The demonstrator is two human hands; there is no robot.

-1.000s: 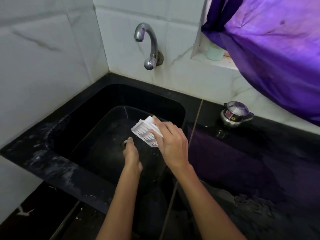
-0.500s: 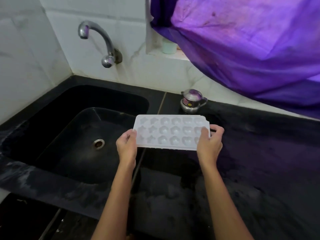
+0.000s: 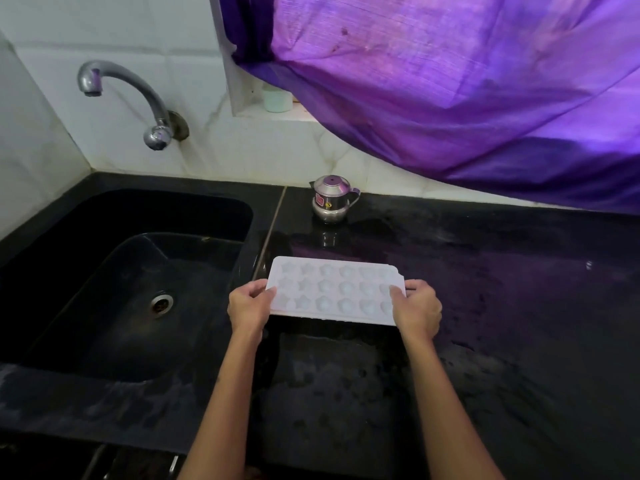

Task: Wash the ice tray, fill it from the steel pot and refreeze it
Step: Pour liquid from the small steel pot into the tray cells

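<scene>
- I judge washing done; both hands, left hand (image 3: 250, 304) and right hand (image 3: 418, 307), grip the ice tray (image 3: 334, 292) by its ends (cavities up)
- Next: set it level before the steel pot (image 3: 331, 199); pour

ice tray (image 3: 332, 294) – white matt plastic, moulded cells. steel pot (image 3: 331, 199) – polished metal, mirror-bright. tap (image 3: 138, 98): dull chromed metal. counter (image 3: 485, 306): black glossy stone, wet sheen. sink (image 3: 86, 271): black, smooth. wall tiles (image 3: 121, 39): white, glazed. curtain (image 3: 450, 81): purple woven cloth, slight lustre.
</scene>
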